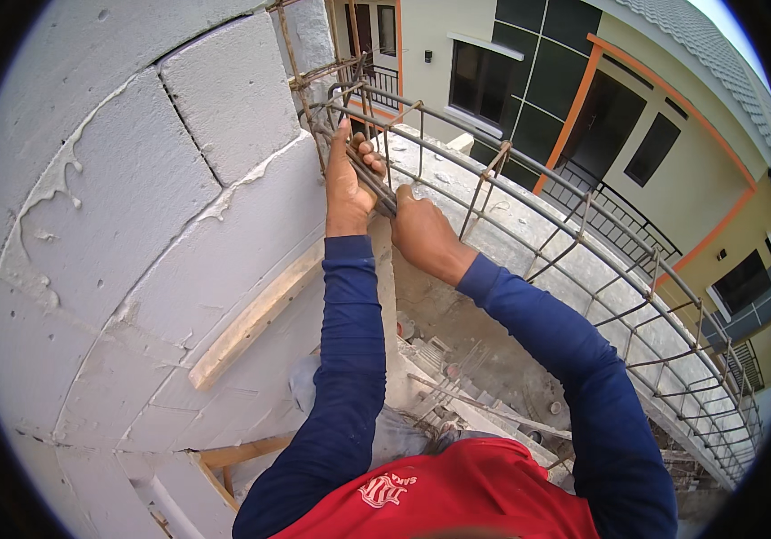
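Note:
Dark steel rods (383, 199), lying side by side, slant between my two hands beside the block wall. My left hand (347, 190) is closed around their upper part, thumb pointing up along them and fingers curled over the far side. Lower down, my right hand (427, 232) makes a fist round the near end. Whether these rods are loose bars or the handles of a tool I cannot make out. Just beyond my hands begins a long rebar cage (502, 153) with square stirrups, curving away to the right. A bent dark bar (347, 88) shows at its wall end.
A wall of pale blocks (224, 99) with mortar joints rises at my left. A wooden batten (259, 314) lies against it. The cage runs above a concrete ledge (448, 171). Far below are planks and rubble (484, 404). A house (538, 63) with balcony railings stands opposite.

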`<state>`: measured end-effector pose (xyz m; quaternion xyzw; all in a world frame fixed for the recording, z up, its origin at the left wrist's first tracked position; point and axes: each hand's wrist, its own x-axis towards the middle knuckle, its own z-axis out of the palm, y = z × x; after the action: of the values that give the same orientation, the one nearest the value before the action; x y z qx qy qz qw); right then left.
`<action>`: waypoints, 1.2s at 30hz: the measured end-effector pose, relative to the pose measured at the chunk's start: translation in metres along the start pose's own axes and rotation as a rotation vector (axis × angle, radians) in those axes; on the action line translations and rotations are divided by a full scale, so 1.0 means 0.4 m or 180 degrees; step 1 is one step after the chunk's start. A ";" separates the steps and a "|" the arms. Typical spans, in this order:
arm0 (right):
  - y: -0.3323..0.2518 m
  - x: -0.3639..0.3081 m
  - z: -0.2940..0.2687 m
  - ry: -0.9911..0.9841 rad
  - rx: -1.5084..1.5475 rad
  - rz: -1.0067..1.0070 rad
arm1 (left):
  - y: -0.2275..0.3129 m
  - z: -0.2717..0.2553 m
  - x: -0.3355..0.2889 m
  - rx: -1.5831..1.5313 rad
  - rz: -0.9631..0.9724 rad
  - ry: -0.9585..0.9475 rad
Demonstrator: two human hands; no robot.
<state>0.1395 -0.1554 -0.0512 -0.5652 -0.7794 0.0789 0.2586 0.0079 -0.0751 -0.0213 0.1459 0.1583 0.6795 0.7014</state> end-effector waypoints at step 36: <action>0.048 0.012 0.046 -0.0169 0.1567 -0.0205 | -0.020 -0.048 0.001 0.0949 0.0238 -0.0023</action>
<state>0.1455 -0.1411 -0.0732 -0.4578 -0.7608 0.2730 0.3703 0.0072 -0.0752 -0.0420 0.2567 0.2493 0.6736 0.6467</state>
